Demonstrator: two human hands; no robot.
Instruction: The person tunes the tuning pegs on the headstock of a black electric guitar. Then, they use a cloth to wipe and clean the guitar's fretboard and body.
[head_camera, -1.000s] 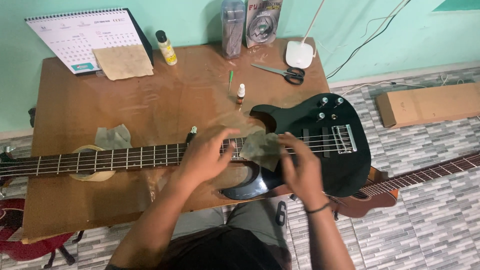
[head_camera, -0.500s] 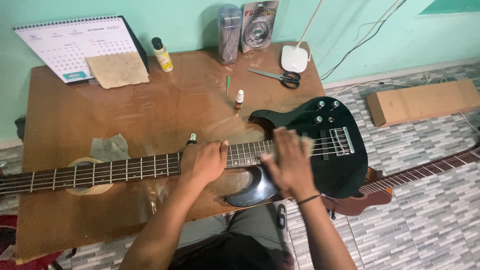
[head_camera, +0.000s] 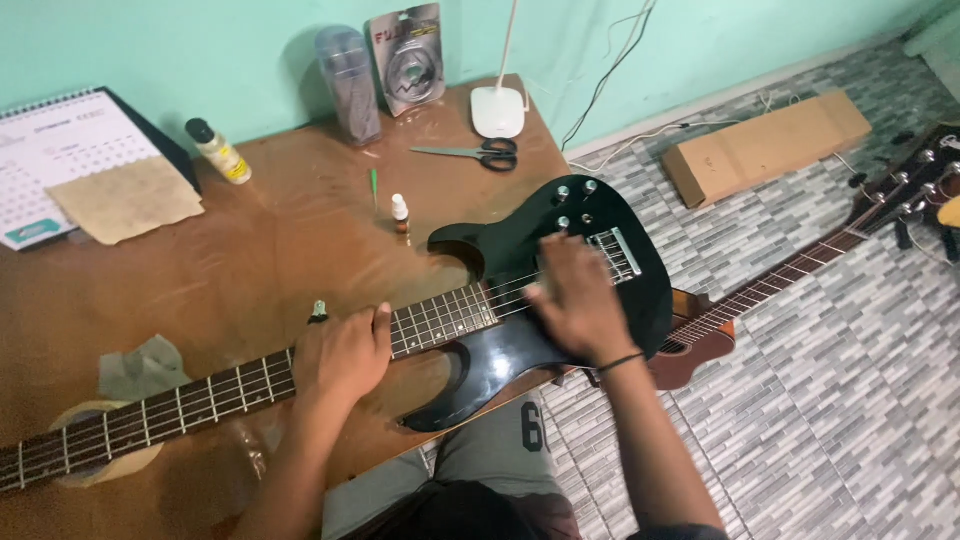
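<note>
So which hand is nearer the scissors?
Right. The right hand lies on the black guitar body just below the scissors; the left hand grips the neck farther away.

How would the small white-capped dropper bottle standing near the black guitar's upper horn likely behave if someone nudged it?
The dropper bottle stands upright, tall and narrow, so it probably tips easily. Its round body would likely roll across the smooth wooden table. It looks small, so presumably light.

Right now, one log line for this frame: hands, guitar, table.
left hand: gripping guitar neck | right hand: flat on black guitar body, blurred | table: scissors, small bottle
</note>
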